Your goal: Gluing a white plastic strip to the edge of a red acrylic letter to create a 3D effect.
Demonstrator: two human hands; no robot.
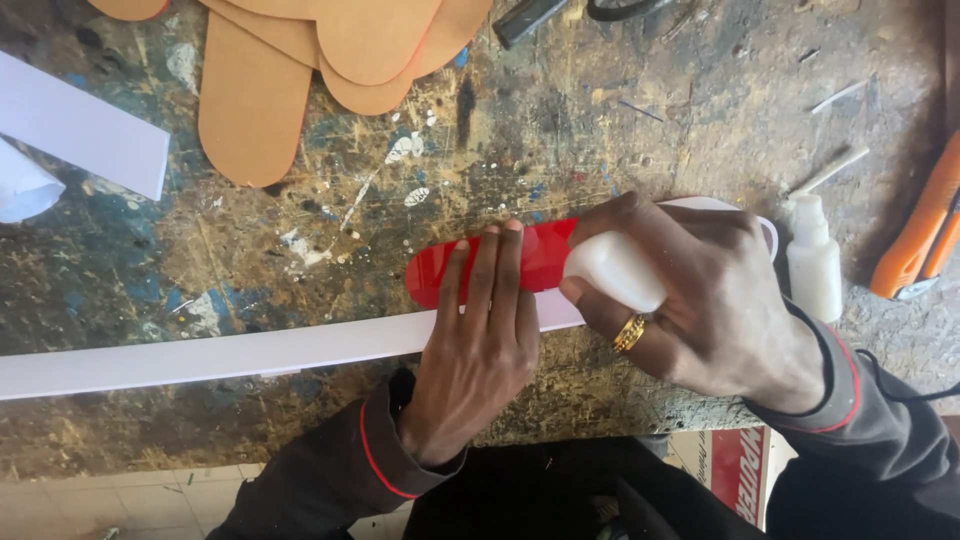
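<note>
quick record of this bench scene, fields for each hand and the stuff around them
left hand: flat, fingers pressing on red oval piece
right hand: gripping small white bottle over the red piece
under red piece: long white strip
surface: paint-spattered workbench
nearby: tan oval cutouts, second white bottle, orange utility knife

A workshop: paint-spattered, scarred workbench [420, 180], orange utility knife [925, 225].
</note>
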